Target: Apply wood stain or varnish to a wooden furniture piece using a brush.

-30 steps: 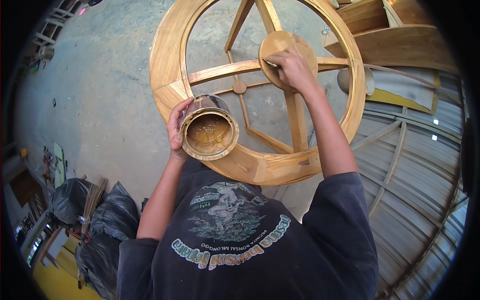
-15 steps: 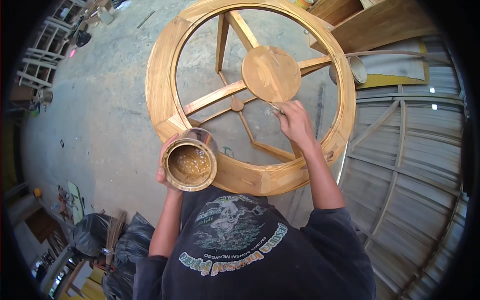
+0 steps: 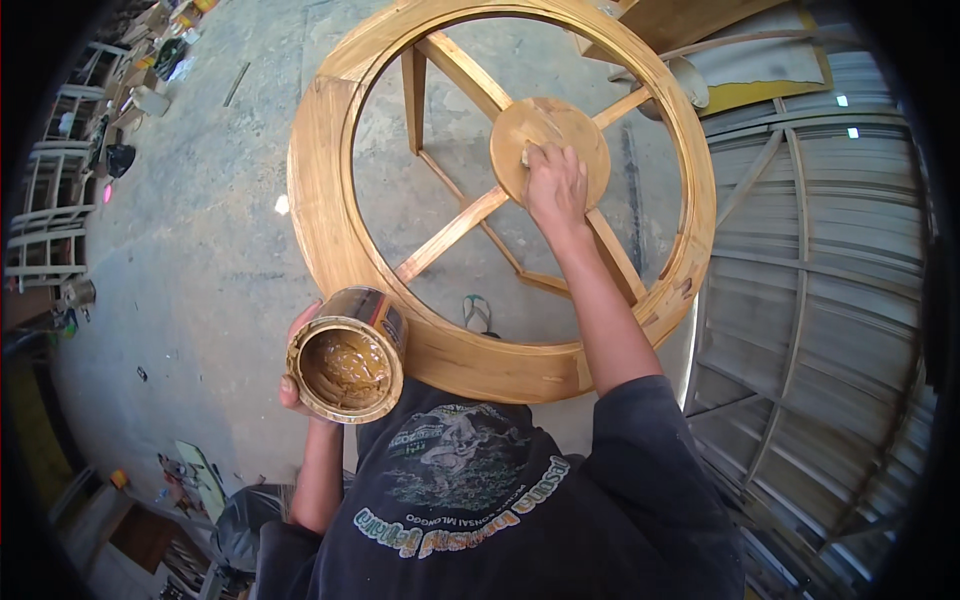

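Observation:
My left hand [image 3: 302, 318] is wrapped round an open metal can [image 3: 397, 325], its mouth tilted toward me. Thick brown paste [image 3: 345, 368] lies inside and is smeared on the rim. My right hand [image 3: 557, 188] is closed and presses on the round wooden disc [image 3: 583, 135] at the middle of a large wooden ring frame [image 3: 335, 190]. A small pale edge shows at its fingertips, but what it is I cannot make out. Wooden spokes [image 3: 455, 235] join disc and ring. Lighter patches show on the ring's near side.
Through the ring, a sandal [image 3: 478, 313] shows on the concrete floor [image 3: 200, 270]. Wooden racks [image 3: 50, 240] stand along the left. A corrugated metal wall [image 3: 850, 300] runs down the right. Black bags [image 3: 245, 525] lie at the lower left, and wooden panels [image 3: 690, 20] stand at the far right.
My right hand has moved from the disc's near edge onto its middle. The can in my left hand has shifted left and nearer to me. The whole view has turned a little.

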### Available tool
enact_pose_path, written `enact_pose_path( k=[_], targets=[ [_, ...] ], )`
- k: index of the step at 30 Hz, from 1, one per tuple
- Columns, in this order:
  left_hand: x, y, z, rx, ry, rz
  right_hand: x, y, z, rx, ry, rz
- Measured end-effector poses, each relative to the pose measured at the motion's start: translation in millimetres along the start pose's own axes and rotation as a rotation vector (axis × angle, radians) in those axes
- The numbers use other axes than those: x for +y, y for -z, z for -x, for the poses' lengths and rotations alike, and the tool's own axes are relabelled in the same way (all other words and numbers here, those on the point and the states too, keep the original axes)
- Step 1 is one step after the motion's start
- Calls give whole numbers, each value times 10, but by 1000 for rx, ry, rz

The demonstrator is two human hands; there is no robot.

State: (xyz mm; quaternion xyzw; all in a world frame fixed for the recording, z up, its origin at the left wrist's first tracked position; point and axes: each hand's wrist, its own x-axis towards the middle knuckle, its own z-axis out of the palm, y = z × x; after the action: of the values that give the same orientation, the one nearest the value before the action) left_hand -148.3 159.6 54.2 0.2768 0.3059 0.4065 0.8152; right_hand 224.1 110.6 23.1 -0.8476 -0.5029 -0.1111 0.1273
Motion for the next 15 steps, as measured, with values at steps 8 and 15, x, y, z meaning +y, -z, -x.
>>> enact_pose_path(
  k=[8,15],
  targets=[
    [435,378,-290,17,29,-26,87,242,-100,-169,-44,-150],
    [599,485,-467,-17,42,-127,-52,9,-178,-31,-164,-41]
  ],
)
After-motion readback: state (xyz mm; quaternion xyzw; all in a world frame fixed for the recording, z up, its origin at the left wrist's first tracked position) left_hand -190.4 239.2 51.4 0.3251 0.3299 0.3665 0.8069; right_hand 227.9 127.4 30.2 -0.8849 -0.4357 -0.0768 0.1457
